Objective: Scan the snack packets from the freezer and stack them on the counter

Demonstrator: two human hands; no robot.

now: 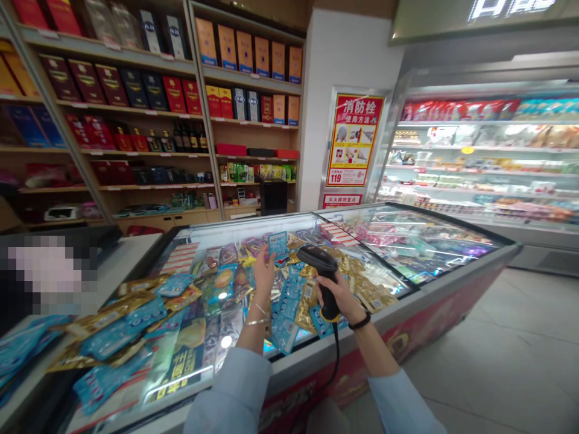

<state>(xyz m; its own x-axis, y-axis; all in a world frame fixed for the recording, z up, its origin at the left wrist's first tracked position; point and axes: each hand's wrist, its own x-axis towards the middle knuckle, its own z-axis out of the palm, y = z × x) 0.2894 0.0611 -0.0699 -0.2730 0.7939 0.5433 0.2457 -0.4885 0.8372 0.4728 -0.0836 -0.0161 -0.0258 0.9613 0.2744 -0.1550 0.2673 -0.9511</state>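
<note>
My right hand [340, 296] is wrapped round the grip of a black barcode scanner [319, 260] with a yellowish base. A cable [336, 355] runs down from it past the freezer's edge. In my left hand [264, 272] a small blue snack packet [278, 246] is pinched upright, facing the scanner's head. Below both hands, blue packets [288, 301] and gold packets [307, 304] lie heaped on the glass lid of a chest freezer [212, 220]. More gold packets [373, 283] spread to the right of the scanner.
Another pile of blue and gold packets [129, 319] covers the freezer's left end, beside a grey counter [136, 256]. Shelves of boxed bottles [136, 87] stand behind. A red fire-hydrant notice [356, 138] hangs on the white pillar. An open refrigerated display [484, 163] is at right.
</note>
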